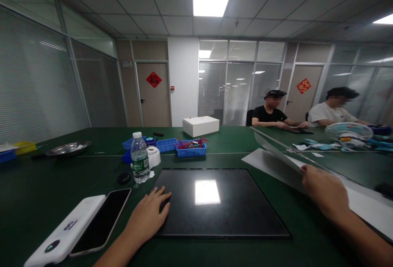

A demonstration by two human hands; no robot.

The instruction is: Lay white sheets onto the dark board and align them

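Resting flat with fingers spread, the left hand (149, 214) presses the near-left corner of the black glass panel (221, 203) lying on the green table (46, 181). The right hand (324, 191) pinches a clear film sheet (276, 152), lifted off to the right. A phone (102, 221), power bank (66, 230) and water bottle (140, 158) crowd the left side.

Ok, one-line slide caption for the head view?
Left hand rests on a black glossy panel while right hand lifts a clear sheet.
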